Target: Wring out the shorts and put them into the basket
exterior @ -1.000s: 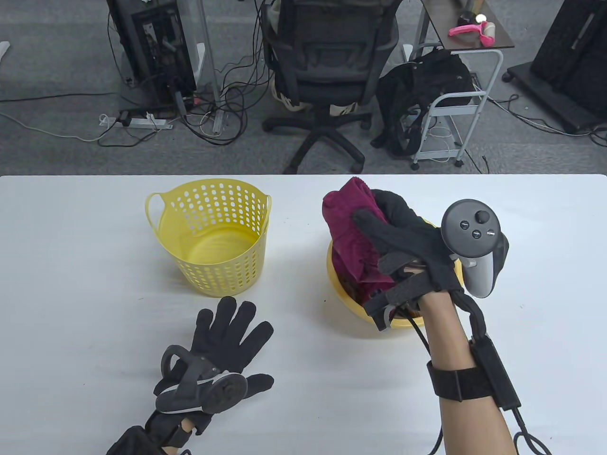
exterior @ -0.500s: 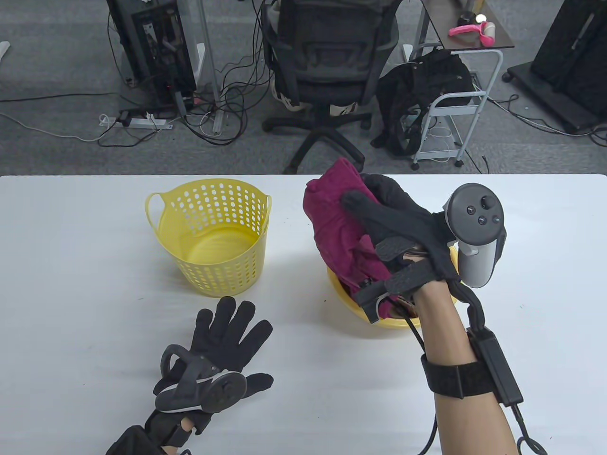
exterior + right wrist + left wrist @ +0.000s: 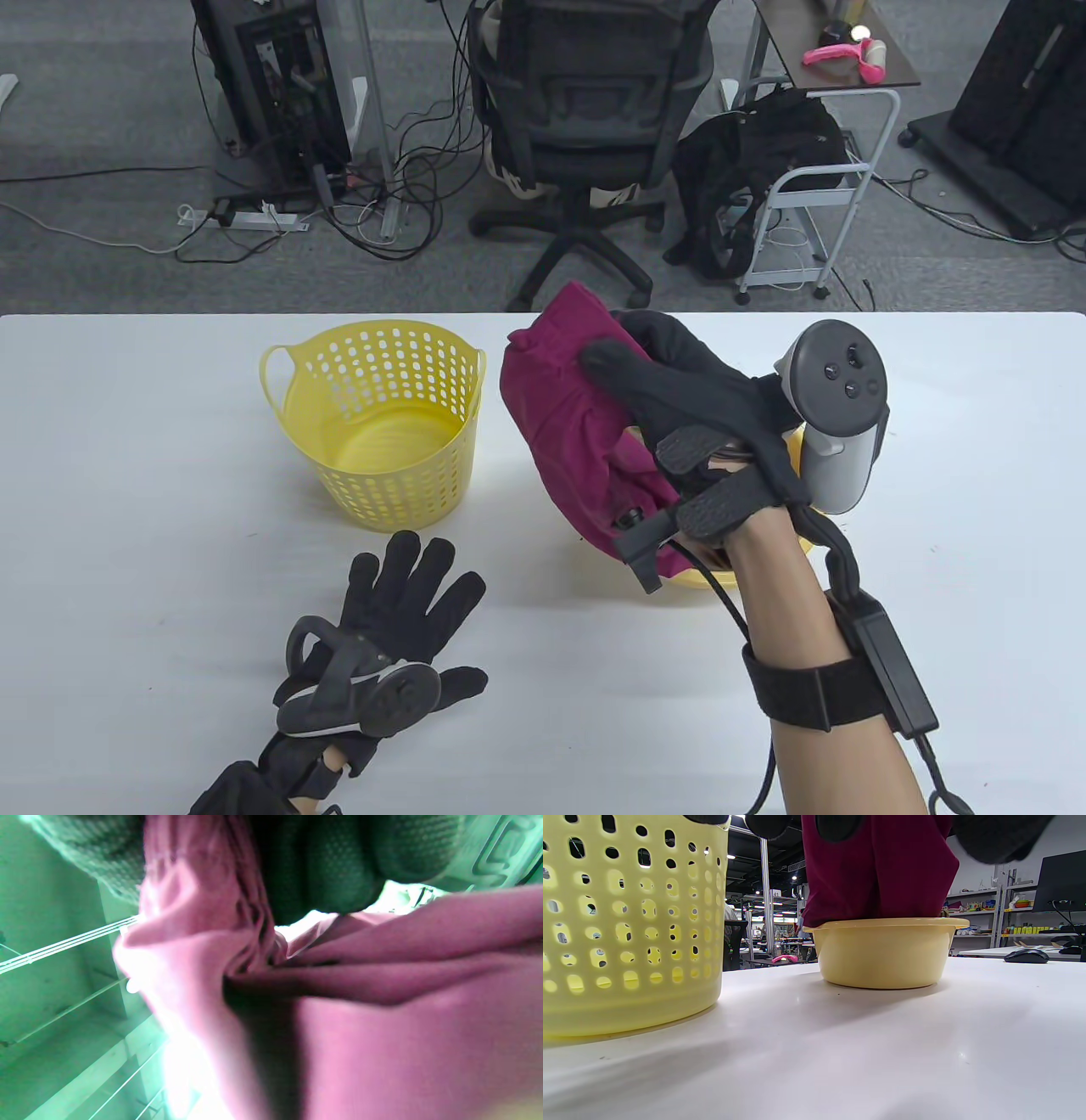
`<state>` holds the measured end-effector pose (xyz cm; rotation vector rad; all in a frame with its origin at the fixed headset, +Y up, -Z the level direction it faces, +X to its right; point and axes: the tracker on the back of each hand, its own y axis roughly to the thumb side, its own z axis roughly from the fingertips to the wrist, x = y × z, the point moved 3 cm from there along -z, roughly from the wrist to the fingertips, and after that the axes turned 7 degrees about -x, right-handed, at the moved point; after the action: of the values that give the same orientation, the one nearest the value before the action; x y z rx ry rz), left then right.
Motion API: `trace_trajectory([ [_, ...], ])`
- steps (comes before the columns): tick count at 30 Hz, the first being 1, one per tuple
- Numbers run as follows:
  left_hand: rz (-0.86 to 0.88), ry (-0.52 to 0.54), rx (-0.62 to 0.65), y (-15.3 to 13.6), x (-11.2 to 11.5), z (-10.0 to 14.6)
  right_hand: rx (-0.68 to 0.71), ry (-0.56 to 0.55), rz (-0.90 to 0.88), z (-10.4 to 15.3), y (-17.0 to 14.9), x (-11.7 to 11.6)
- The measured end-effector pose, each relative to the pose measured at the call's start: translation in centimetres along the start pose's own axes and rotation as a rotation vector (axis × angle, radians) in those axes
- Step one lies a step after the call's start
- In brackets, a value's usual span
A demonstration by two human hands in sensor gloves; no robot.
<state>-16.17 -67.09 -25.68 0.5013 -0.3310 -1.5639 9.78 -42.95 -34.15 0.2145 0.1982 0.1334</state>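
Table view, right hand grip curled round shorts

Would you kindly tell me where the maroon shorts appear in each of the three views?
Table view: shorts right of centre, gripped by the right hand over the yellow bowl.
Left wrist view: top centre, hanging into the bowl.
Right wrist view: fills most of the frame.
Shared landmark: the bowl, in two views.

Magenta shorts; pale yellow perforated basket; yellow bowl; black gloves; white table.
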Motion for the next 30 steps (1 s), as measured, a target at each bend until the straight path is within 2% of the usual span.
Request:
trace_trajectory([
  [13, 0.001, 0.004, -0.004, -0.1, 0.0, 0.0, 0.031, 0.074, -0.102, 0.0, 1.6, -1.9],
  [30, 0.030, -0.007, -0.016, -0.4, 0.2, -0.1, 0.014, 0.047, -0.087, -0.3, 1.0, -0.8],
])
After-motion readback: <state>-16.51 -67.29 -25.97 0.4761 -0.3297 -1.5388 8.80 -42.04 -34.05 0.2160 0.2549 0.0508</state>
